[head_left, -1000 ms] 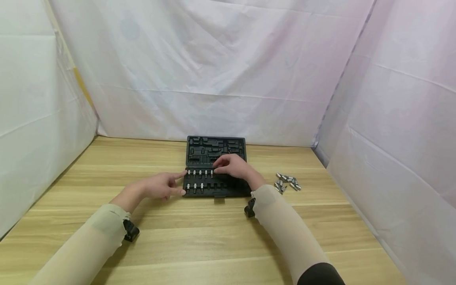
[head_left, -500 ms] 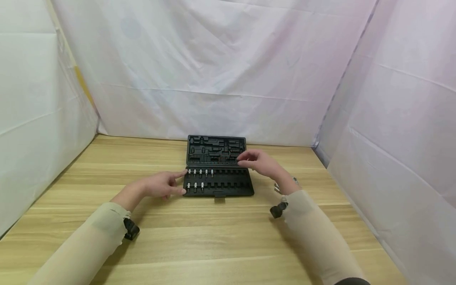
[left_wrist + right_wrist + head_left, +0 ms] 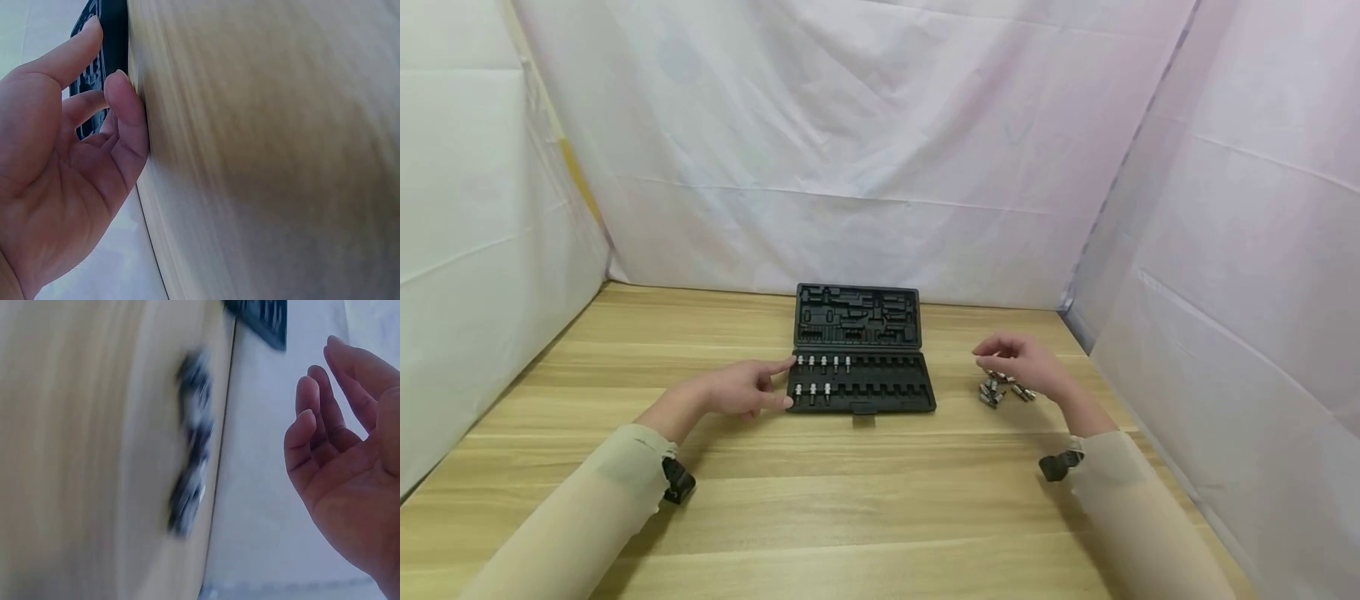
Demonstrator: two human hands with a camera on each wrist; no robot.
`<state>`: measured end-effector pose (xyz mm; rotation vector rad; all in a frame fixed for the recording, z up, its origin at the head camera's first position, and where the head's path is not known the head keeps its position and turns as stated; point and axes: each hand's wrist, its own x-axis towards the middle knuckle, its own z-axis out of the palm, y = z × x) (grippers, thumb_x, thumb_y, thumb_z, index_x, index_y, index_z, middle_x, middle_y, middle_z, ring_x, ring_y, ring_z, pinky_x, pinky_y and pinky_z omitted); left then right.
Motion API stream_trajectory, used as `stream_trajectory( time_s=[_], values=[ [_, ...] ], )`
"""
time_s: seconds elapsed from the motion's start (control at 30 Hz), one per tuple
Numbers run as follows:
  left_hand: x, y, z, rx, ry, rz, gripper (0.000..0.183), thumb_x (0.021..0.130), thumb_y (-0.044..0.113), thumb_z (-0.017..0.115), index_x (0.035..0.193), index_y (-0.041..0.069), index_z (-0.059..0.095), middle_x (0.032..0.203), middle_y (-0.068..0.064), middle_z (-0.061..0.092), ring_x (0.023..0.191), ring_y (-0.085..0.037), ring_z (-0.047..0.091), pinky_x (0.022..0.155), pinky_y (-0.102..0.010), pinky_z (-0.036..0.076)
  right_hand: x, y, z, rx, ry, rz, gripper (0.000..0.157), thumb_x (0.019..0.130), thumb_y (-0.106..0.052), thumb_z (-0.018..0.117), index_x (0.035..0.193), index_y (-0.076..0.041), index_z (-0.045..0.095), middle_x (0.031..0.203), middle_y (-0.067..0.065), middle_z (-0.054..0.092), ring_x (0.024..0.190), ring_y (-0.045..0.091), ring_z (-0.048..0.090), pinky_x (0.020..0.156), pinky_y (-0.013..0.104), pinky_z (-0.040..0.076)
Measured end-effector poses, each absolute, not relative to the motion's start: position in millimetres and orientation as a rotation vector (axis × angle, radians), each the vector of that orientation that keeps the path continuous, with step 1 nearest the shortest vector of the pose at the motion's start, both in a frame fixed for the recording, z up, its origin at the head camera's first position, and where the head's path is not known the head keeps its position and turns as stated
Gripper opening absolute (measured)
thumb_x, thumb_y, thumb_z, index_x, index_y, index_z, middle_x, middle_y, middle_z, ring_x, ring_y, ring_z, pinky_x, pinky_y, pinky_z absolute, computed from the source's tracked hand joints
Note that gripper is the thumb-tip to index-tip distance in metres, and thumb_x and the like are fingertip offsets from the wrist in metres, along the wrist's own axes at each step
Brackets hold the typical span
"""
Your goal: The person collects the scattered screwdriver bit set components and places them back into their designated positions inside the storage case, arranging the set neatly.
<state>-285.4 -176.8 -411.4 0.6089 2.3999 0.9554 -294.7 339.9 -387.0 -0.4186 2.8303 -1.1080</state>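
A black socket case (image 3: 887,402) lies unfolded on the table, its moulded lid (image 3: 857,315) leaning back behind the base. Bit sockets stand in the left part of two slotted rows: several in the back row (image 3: 823,363) and three in the front row (image 3: 812,392). My left hand (image 3: 741,390) touches the case's left edge with thumb and index finger; in the left wrist view the other fingers bend loosely. Over a pile of loose metal bit sockets (image 3: 992,392) hovers my right hand (image 3: 1022,364), relaxed, with nothing held in the right wrist view (image 3: 350,444).
The wooden table (image 3: 880,500) carries the case and the loose pile to its right. White cloth walls (image 3: 865,150) enclose the back and both sides. A small black camera sits on each wrist.
My right hand has moved from the back row of the case rightward to above the loose pile. The left hand has stayed at the case's left edge.
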Motion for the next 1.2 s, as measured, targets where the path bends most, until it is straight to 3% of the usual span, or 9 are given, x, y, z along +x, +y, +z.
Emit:
stream_trajectory(
  time_s=[0.23, 0.47, 0.67, 1.2],
  values=[
    [-286, -177, -411, 0.612, 2.399, 0.952, 0.091, 0.105, 0.035, 0.076, 0.176, 0.014, 0.022, 0.095, -0.01, 0.061, 0.078, -0.02, 0.062, 0.072, -0.036, 0.058, -282, 389, -393, -0.348, 2.853, -1.051, 0.029, 0.106, -0.026, 0.076, 0.128, -0.007, 0.078, 0.125, 0.016, 0.077, 0.104, 0.02, 0.072, 0.086, 0.035, 0.06],
    [-287, -177, -413, 0.619, 2.399, 0.955, 0.091, 0.106, 0.036, 0.075, 0.176, 0.014, 0.023, 0.092, -0.008, 0.059, 0.074, -0.019, 0.06, 0.069, -0.035, 0.056, -277, 424, -404, -0.269, 2.812, -0.963, 0.031, 0.104, -0.025, 0.077, 0.131, -0.01, 0.078, 0.123, 0.012, 0.08, 0.103, 0.021, 0.074, 0.086, 0.036, 0.06],
    [-286, -178, -412, 0.609, 2.39, 0.96, 0.091, 0.106, 0.036, 0.075, 0.177, 0.015, 0.022, 0.091, -0.008, 0.058, 0.073, -0.019, 0.059, 0.068, -0.034, 0.055, -277, 434, -410, -0.274, 2.777, -0.883, 0.033, 0.102, -0.024, 0.079, 0.132, -0.009, 0.079, 0.129, 0.012, 0.08, 0.113, 0.022, 0.071, 0.086, 0.035, 0.058],
    [-285, -178, -413, 0.618, 2.394, 0.966, 0.092, 0.105, 0.037, 0.076, 0.177, 0.015, 0.022, 0.09, -0.007, 0.059, 0.072, -0.018, 0.059, 0.066, -0.032, 0.055, -276, 449, -417, -0.299, 2.75, -0.851, 0.031, 0.099, -0.021, 0.082, 0.127, -0.007, 0.08, 0.124, 0.013, 0.08, 0.101, 0.011, 0.067, 0.081, 0.028, 0.057]
  ],
)
